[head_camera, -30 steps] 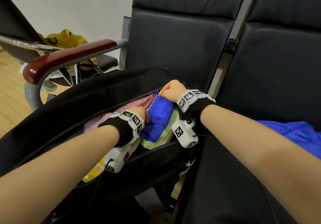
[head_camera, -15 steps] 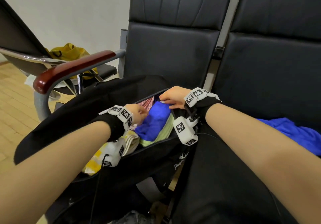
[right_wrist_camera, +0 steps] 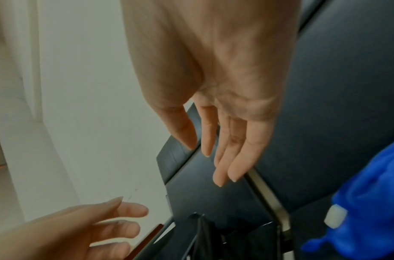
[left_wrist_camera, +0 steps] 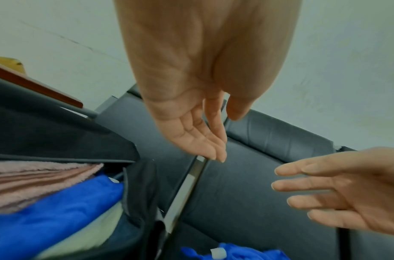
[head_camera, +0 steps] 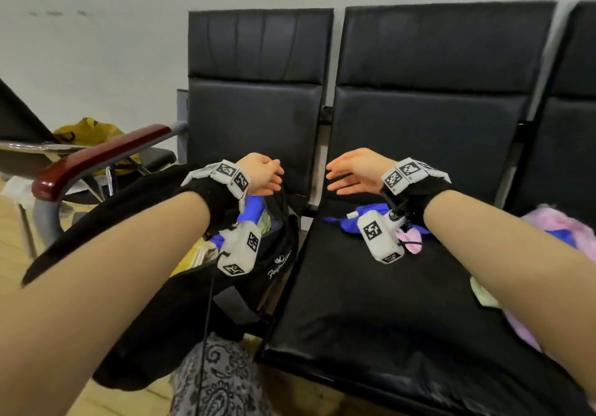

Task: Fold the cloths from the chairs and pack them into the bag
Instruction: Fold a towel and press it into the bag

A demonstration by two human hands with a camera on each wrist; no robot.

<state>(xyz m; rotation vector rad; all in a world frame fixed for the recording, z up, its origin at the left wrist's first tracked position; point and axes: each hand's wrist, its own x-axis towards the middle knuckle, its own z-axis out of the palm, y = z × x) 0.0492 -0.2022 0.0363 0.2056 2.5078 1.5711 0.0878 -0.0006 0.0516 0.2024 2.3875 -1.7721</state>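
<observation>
Now both my hands are out of the bag (head_camera: 277,254), where they were tucking the folded blue cloth (left_wrist_camera: 47,216). Left hand (head_camera: 263,173) and right hand (head_camera: 354,172) hover empty, fingers relaxed. Beyond, a loose blue cloth (head_camera: 342,222) waits on the seat (head_camera: 371,302); nothing blocks the reach.

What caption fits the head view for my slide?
Both hands, left and right, hover open and empty above the packed black bag; a blue cloth waits on the seat.
</observation>
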